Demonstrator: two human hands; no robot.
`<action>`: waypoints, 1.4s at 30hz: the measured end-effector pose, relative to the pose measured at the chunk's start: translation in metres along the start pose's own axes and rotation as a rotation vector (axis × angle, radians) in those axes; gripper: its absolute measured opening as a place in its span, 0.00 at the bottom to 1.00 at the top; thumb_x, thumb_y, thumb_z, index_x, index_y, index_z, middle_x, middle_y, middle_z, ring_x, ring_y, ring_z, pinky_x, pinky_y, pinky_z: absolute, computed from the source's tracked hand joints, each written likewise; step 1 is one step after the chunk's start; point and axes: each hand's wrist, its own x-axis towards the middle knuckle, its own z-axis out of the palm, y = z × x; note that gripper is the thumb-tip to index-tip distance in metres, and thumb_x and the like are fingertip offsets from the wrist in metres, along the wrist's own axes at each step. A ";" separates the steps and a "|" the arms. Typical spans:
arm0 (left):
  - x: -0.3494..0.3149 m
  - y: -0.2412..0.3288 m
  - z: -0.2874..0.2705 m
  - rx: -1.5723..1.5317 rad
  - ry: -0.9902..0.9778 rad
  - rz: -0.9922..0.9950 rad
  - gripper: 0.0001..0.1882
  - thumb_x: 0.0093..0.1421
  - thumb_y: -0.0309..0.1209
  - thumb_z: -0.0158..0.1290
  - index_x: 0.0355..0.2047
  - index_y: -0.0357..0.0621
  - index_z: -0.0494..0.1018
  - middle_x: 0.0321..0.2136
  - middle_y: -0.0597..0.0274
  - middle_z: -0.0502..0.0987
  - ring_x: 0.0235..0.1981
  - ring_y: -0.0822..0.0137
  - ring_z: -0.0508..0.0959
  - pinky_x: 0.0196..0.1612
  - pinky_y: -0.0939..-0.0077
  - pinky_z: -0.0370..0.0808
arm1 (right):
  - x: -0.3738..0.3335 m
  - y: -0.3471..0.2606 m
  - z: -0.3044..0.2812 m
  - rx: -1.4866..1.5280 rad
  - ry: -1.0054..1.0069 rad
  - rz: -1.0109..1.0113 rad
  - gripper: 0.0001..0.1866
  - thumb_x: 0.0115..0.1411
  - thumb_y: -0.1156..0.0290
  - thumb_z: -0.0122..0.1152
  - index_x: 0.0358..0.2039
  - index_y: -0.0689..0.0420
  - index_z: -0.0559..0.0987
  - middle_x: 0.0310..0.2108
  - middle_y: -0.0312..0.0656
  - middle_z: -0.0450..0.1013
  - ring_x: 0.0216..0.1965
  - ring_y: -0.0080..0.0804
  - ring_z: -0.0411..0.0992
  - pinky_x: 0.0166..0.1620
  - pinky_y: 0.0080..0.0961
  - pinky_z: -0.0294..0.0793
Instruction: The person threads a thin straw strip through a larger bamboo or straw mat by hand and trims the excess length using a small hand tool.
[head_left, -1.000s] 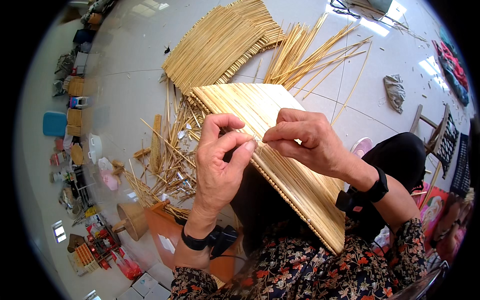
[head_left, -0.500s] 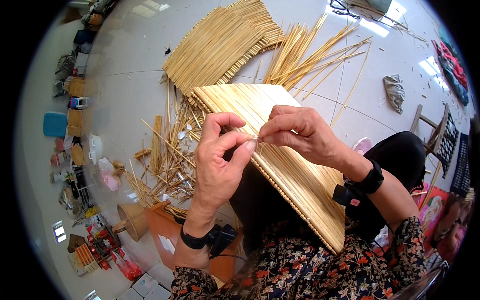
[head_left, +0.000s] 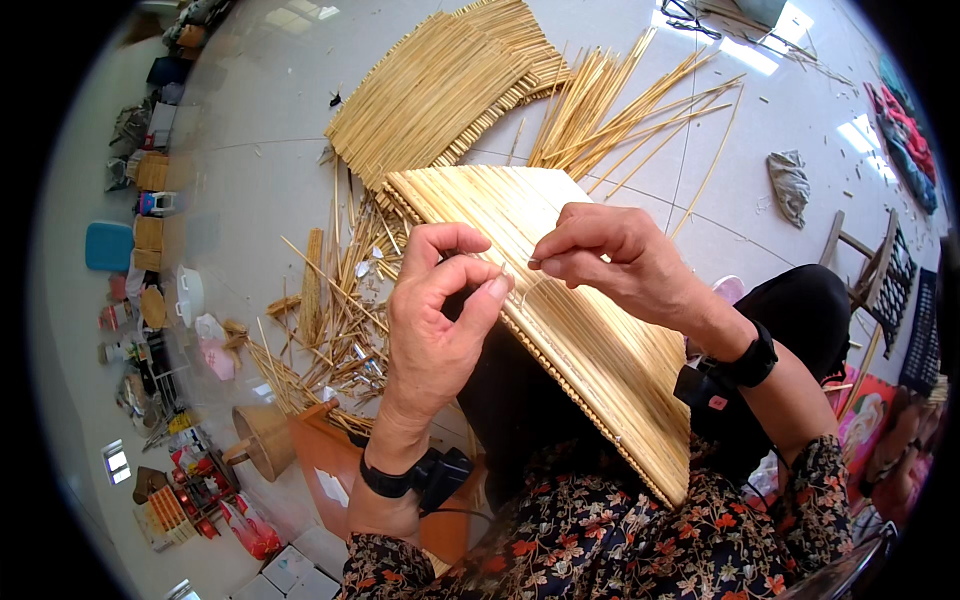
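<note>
A slanted panel of straw stalks (head_left: 600,340) bound side by side rests across my lap, its beaded-looking long edge facing lower left. At that edge my left hand (head_left: 440,305) pinches thumb and forefinger together, a tiny pale tip showing between them; what it is I cannot make out. My right hand (head_left: 615,260) is just to the right, above the panel's face, thumb and forefinger closed on a small dark, thin thing too little to name. A faint thin strand seems to curve below the right fingertips. Both wrists wear black bands with small devices.
Finished straw panels (head_left: 430,90) lie stacked on the tiled floor ahead. Loose stalks (head_left: 600,110) fan out right of them. Straw scraps (head_left: 340,350) litter the left floor, near a wooden bucket (head_left: 265,440) and an orange-brown stool (head_left: 340,470). A chair (head_left: 870,260) stands at right.
My right hand has drawn slightly right and up, away from the left fingertips. The thin needle-like piece that bridged the two hands no longer spans the gap. My left hand has barely moved.
</note>
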 end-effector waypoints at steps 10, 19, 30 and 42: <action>0.007 -0.002 -0.008 -0.088 -0.027 -0.062 0.06 0.63 0.25 0.61 0.34 0.33 0.81 0.45 0.60 0.75 0.42 0.71 0.77 0.44 0.78 0.75 | 0.002 -0.001 0.006 -0.159 -0.053 -0.087 0.06 0.63 0.77 0.66 0.39 0.60 0.86 0.28 0.38 0.74 0.32 0.27 0.72 0.38 0.26 0.70; 0.006 -0.002 -0.012 -0.012 -0.099 -0.030 0.06 0.62 0.24 0.59 0.38 0.34 0.82 0.48 0.60 0.74 0.43 0.70 0.77 0.45 0.76 0.76 | 0.001 0.003 0.008 0.246 -0.108 0.031 0.07 0.67 0.74 0.63 0.42 0.62 0.85 0.30 0.35 0.75 0.33 0.21 0.73 0.37 0.21 0.73; 0.009 0.015 -0.013 0.100 -0.166 -0.066 0.06 0.60 0.22 0.60 0.37 0.35 0.82 0.49 0.59 0.72 0.42 0.72 0.76 0.44 0.78 0.75 | 0.001 0.013 0.011 0.354 -0.070 0.131 0.09 0.69 0.71 0.63 0.42 0.61 0.86 0.25 0.32 0.75 0.28 0.16 0.70 0.34 0.17 0.70; 0.008 0.012 -0.008 0.069 -0.110 -0.103 0.05 0.60 0.26 0.62 0.33 0.36 0.81 0.47 0.61 0.72 0.38 0.74 0.75 0.42 0.80 0.73 | -0.001 0.017 0.011 0.319 -0.059 0.115 0.08 0.69 0.72 0.63 0.41 0.63 0.85 0.30 0.33 0.75 0.29 0.17 0.71 0.34 0.18 0.72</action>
